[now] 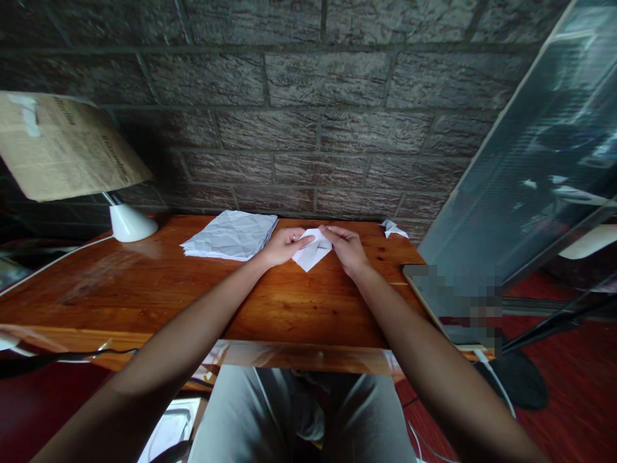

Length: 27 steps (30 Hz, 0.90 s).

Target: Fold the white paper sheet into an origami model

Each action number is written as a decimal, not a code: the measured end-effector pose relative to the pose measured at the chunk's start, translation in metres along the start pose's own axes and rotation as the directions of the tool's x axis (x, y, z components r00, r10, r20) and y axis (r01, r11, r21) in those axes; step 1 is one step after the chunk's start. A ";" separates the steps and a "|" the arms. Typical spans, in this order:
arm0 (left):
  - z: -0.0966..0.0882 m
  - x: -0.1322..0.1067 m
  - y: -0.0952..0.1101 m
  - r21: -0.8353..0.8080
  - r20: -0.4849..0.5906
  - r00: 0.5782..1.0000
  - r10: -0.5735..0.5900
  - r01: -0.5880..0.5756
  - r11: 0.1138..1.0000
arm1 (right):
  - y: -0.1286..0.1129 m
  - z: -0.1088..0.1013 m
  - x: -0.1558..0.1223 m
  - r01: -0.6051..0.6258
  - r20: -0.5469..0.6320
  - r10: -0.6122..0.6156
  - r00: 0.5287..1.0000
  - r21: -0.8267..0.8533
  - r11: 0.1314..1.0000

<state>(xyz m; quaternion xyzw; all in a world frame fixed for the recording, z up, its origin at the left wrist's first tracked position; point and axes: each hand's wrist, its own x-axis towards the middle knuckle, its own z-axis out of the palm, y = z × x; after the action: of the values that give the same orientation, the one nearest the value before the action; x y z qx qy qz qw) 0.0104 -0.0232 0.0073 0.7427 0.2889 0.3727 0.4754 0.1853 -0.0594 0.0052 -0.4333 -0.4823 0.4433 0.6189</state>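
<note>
Paper (308,260), partly folded, is held over the wooden desk (308,308); its left side is pinched by the left hand (284,246), its upper right edge by the right hand (348,247). Creases are best pressed firmly, corners kept aligned.

I see two hands (283,247), two forearms (202,315), two folded papers (308,260), one paper stack (231,233), one desk lamp (72,148), one desk (299,308), one wall (328,80) and one pair of trousers (231,418).
</note>
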 end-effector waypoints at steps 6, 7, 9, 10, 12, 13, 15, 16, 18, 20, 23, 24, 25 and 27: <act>0.000 -0.003 -0.004 0.119 -0.050 0.997 -0.052 0.058 0.991 | -0.004 -0.004 0.002 0.022 -0.005 -0.022 1.000 0.027 0.999; -0.001 -0.003 -0.006 0.128 -0.057 0.997 -0.044 0.051 0.990 | -0.004 -0.005 0.002 0.006 0.010 -0.006 1.000 0.023 1.000; -0.003 -0.004 -0.008 0.147 -0.084 0.996 -0.016 0.029 0.989 | -0.002 -0.008 0.002 -0.052 0.069 0.053 0.996 -0.020 0.998; -0.004 -0.004 -0.009 0.157 -0.110 0.994 0.004 0.013 0.987 | -0.001 -0.009 0.002 -0.080 0.105 0.086 0.991 -0.058 0.995; -0.005 -0.003 -0.009 0.172 -0.167 0.985 0.044 -0.015 0.985 | 0.000 -0.012 0.002 -0.101 0.163 0.122 0.979 -0.136 0.986; -0.006 -0.003 -0.009 0.170 -0.187 0.981 0.059 -0.027 0.985 | 0.000 -0.013 0.003 -0.082 0.177 0.109 0.978 -0.154 0.985; -0.007 -0.002 -0.008 0.122 -0.147 0.988 0.044 -0.026 0.992 | 0.000 -0.014 0.003 -0.045 0.186 0.079 0.979 -0.181 0.982; -0.007 -0.001 -0.008 0.090 -0.103 0.994 0.033 -0.024 0.996 | -0.001 -0.014 0.003 -0.033 0.181 0.066 0.981 -0.183 0.983; -0.008 0.001 -0.009 0.046 -0.045 0.997 0.055 -0.052 0.998 | -0.002 -0.014 0.002 -0.037 0.171 0.071 0.983 -0.192 0.981; -0.008 0.002 -0.011 0.032 -0.049 0.996 0.069 -0.067 0.997 | -0.002 -0.014 0.001 -0.038 0.167 0.072 0.983 -0.194 0.980; -0.009 0.004 -0.014 0.081 -0.106 0.990 0.097 -0.089 0.993 | -0.001 -0.014 0.002 -0.062 0.162 0.090 0.983 -0.172 0.983; -0.009 0.004 -0.014 0.101 -0.143 0.983 0.112 -0.098 0.990 | -0.001 -0.014 0.004 -0.083 0.159 0.109 0.981 -0.162 0.983; -0.009 0.004 -0.015 0.097 -0.186 0.975 0.122 -0.106 0.990 | -0.002 -0.015 0.008 -0.110 0.165 0.136 0.977 -0.160 0.981; -0.010 0.005 -0.014 0.048 -0.217 0.971 0.097 -0.089 0.995 | -0.004 -0.015 0.018 -0.142 0.182 0.175 0.968 -0.183 0.973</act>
<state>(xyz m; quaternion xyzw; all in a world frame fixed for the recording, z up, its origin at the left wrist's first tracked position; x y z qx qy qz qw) 0.0039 -0.0092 -0.0019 0.7188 0.3114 0.4685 0.4086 0.2026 -0.0448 0.0101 -0.4756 -0.5405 0.4897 0.4918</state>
